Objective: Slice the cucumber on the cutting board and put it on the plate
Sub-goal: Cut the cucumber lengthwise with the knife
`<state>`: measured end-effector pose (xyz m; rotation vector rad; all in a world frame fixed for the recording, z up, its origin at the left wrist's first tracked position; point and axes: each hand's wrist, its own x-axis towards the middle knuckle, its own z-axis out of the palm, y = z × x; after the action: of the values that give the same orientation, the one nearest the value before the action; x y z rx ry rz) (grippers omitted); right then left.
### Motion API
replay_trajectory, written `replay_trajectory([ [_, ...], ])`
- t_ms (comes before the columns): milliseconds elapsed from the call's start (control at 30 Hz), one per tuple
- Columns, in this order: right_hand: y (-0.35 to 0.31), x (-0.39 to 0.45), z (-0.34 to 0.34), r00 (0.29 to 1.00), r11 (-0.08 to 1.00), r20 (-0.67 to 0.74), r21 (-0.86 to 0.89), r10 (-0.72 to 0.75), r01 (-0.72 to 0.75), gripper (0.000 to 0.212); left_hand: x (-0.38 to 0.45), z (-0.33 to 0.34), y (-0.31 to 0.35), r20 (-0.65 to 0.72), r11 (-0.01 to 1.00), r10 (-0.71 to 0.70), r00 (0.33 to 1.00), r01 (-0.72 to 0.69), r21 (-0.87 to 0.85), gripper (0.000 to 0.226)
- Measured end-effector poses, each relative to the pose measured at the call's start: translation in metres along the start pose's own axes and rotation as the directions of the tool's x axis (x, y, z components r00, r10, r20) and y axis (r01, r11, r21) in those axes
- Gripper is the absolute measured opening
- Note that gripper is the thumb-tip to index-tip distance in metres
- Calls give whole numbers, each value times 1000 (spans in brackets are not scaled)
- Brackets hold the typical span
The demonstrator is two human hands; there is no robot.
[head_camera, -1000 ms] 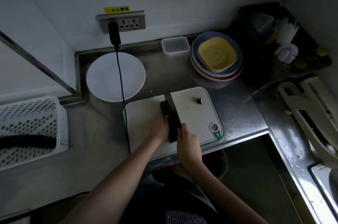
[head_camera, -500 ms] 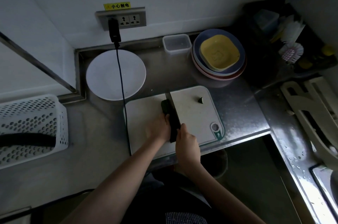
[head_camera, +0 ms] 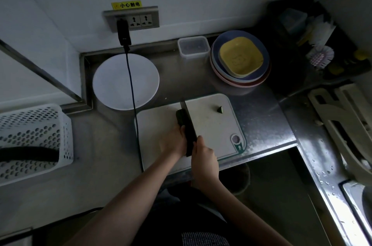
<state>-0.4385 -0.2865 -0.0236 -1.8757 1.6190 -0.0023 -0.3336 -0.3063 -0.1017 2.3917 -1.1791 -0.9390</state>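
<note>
steel counter carries cutting board at front edge. white plate just behind board's left corner. left hand curled over dark cucumber on board. right hand grips knife, blade beside cucumber. 1 cut piece lies apart, right.

Left hand holds cucumber on board; right hand grips knife

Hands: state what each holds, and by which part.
Right hand grips the knife by its handle. Left hand holds the cucumber at its near end, on the cutting board.
</note>
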Motion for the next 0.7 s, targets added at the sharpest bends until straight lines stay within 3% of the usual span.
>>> replay_trajectory([
  [233, 4, 0, 10, 994, 997, 103, -65, 39, -33, 13, -2, 1, -4, -9, 998, -21, 1000, 21, -57, 44],
  [533, 11, -2, 16, 997, 989, 82, -150, 17, -4, 2, -5, 0, -5, -6, 1000, -23, 1000, 23, -9, 45],
  [600, 11, -2, 16, 997, 983, 80, -183, 17, -3, 8, -8, -1, -2, -11, 1000, -22, 1000, 22, -8, 44],
  [700, 13, 2, 21, 995, 962, 101, -271, 16, 12, 41, -8, 0, -3, 33, 997, -15, 999, 12, 80, 39],
])
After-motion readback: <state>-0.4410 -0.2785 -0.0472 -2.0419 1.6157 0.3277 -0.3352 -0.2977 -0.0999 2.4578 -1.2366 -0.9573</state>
